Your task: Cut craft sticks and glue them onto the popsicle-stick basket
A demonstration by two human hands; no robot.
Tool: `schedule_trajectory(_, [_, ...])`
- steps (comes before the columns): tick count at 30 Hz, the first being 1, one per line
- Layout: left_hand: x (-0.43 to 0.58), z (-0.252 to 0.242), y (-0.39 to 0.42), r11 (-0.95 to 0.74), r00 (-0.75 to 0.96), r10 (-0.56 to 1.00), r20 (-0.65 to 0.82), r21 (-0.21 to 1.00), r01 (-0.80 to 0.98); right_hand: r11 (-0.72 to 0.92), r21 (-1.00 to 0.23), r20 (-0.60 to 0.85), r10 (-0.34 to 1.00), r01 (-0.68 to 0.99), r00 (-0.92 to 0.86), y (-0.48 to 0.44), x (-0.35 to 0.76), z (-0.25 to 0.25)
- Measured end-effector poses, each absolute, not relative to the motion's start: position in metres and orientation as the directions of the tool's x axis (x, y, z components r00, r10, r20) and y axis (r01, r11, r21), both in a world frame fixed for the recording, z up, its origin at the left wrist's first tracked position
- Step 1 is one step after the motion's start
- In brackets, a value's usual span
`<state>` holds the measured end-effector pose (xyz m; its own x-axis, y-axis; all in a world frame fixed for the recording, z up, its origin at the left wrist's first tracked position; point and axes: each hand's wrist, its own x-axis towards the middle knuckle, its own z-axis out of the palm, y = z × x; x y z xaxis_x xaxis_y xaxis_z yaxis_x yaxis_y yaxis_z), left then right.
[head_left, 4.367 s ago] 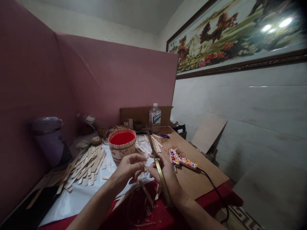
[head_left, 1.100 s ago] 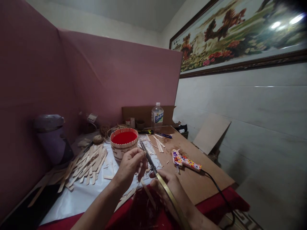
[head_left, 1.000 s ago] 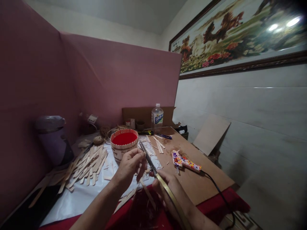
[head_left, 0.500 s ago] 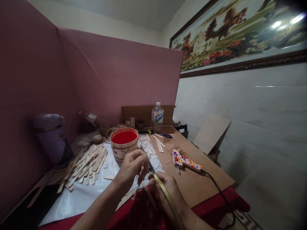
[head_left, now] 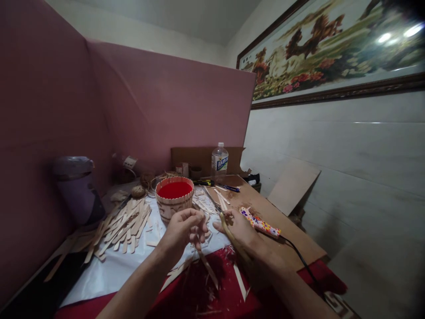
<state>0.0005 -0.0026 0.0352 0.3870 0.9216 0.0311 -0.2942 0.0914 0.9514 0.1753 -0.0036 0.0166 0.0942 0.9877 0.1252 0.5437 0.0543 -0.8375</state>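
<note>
My left hand (head_left: 183, 229) is closed in a pinch on a thin wooden stick (head_left: 206, 262) that slants down toward the red cloth (head_left: 212, 292). My right hand (head_left: 241, 230) grips the brass handles of long scissors (head_left: 223, 218), whose blades point away toward the loose sticks. Just beyond my left hand stands a round stick-walled basket with a red inside (head_left: 175, 200). A flower-patterned glue gun (head_left: 260, 225) lies on the brown board (head_left: 275, 248) right beside my right hand.
A heap of flat wooden sticks (head_left: 124, 226) lies on white plastic at the left. A purple jug (head_left: 78, 188) stands at the far left. A water bottle (head_left: 219, 162), a cardboard piece and pens sit at the back. The glue gun's black cord (head_left: 300, 257) trails right.
My right hand with the scissors has moved away from my left hand, to the right and forward. The stick now hangs free from my left fingers. Cut slivers lie on the red cloth.
</note>
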Motion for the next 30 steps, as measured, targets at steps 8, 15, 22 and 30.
schedule_trajectory(8, [-0.006, 0.033, 0.0, 0.009, 0.342, 0.937, 0.076, 0.971, -0.24, -0.001, -0.248, 0.239, 0.969, 0.969, 0.062, 0.013, 0.148, 0.02])
schedule_trajectory(15, [-0.006, 0.032, -0.002, -0.016, 0.333, 0.94, 0.07, 0.987, -0.163, 0.121, -0.242, 0.298, 0.954, 0.963, -0.045, 0.007, 0.141, 0.027])
schedule_trajectory(22, [-0.002, 0.022, 0.001, -0.056, 0.321, 0.946, 0.048, 0.998, 0.017, 0.385, -0.825, 0.34, 0.923, 0.413, -0.181, 0.011, 0.136, 0.032])
schedule_trajectory(30, [-0.01, 0.026, 0.003, -0.267, 0.097, 0.964, 0.249, 0.908, 0.323, 0.293, -0.94, 0.273, 0.953, 0.173, -0.13, 0.023, 0.138, 0.036])
